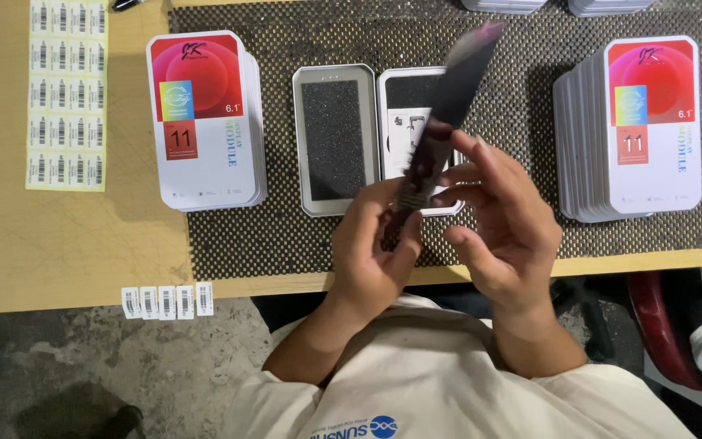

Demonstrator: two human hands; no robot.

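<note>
Two hands grip one dark display panel above the surface: left hand pinches its lower end, right hand steadies the middle, over an open white case.

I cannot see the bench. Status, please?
Both hands, left hand and right hand, hold dark screen panel edge-on. Open case beneath. Nothing blocking.

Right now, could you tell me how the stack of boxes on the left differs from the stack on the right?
The left stack sits squarely piled, nearly flush; the right stack is fanned out leftward, showing many staggered edges. The left stack lies half on bare wood, half on the mesh mat; the right stack rests wholly on it. Both share white lids with red-circle artwork.
</note>
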